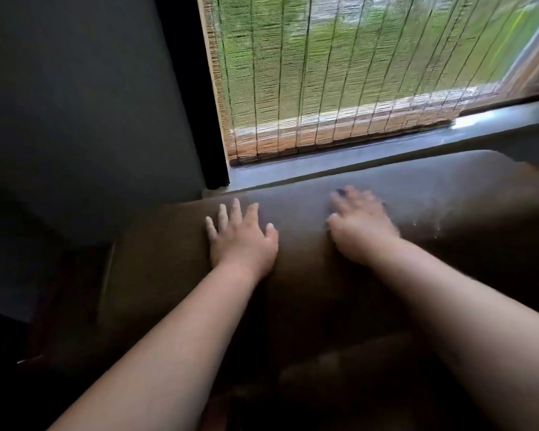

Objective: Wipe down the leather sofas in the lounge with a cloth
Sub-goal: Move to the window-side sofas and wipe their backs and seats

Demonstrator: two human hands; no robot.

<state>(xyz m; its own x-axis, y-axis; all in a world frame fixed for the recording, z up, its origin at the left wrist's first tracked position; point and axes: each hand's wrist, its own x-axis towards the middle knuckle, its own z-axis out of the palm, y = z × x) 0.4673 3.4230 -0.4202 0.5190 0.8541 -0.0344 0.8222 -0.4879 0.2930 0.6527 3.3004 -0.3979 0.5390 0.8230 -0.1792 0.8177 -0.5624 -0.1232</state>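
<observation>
Both hands lie on the rounded top of the brown leather sofa (308,244) back, which runs just below the sill (371,157) of the window.

The left hand (241,241) rests flat on the leather, palm down, fingers straight and slightly spread toward the sill. Its grip is wide and holds nothing.

The right hand (360,227) sits to the right of the left one, also palm down on the sofa top, and nearer the sill. It is blurred. Its fingers look extended. A small dark patch shows at its fingertips, but the blur makes it impossible to tell whether that is a cloth under the palm, so what this grip holds cannot be told. No cloth can be made out plainly anywhere on the sofa.

Right of the right hand, a few small bright glints sit on the leather.

Above the sill hangs a woven blind (324,73), with green showing through it. Left of the blind stands a dark wall (75,104). No containers appear in view.
</observation>
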